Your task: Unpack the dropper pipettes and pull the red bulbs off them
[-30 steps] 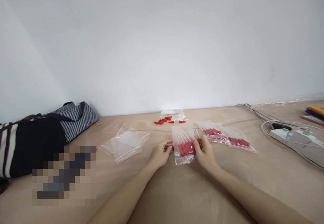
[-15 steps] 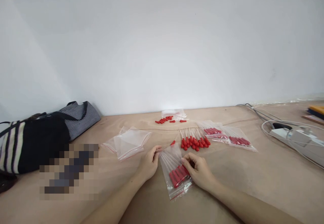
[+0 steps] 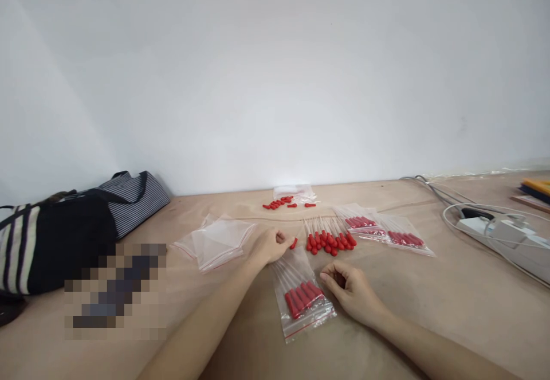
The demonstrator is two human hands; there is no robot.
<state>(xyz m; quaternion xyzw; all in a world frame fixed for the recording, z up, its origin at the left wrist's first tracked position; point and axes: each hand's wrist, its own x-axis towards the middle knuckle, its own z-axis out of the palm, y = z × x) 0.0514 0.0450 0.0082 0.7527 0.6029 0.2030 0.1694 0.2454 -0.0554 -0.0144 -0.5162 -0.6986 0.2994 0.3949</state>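
Observation:
A clear zip bag (image 3: 292, 279) lies flat in front of me, its red-striped seal toward me and several red-headed sticks (image 3: 303, 298) inside. My left hand (image 3: 272, 246) reaches over the bag's far end, thumb and finger closed at a single loose red-headed stick (image 3: 294, 243). Beside the bag's right edge rests my right hand (image 3: 350, 288), its fingers curled in with nothing visible in them. Beyond it, a pile of loose red-headed sticks (image 3: 329, 241) lies with the pale shafts pointing away from me.
Flat zip bags (image 3: 226, 239) overlap at left. Filled bags (image 3: 404, 234) lie at right. Red pieces (image 3: 277, 203) and another clear bag (image 3: 294, 191) sit near the wall. A dark cloth bag (image 3: 73, 242) stands far left; a power strip (image 3: 507, 236) with cables lies far right.
My left hand has moved from the bag's left edge up and right to the loose stick. My right hand has let go of the filled bag and drawn slightly right.

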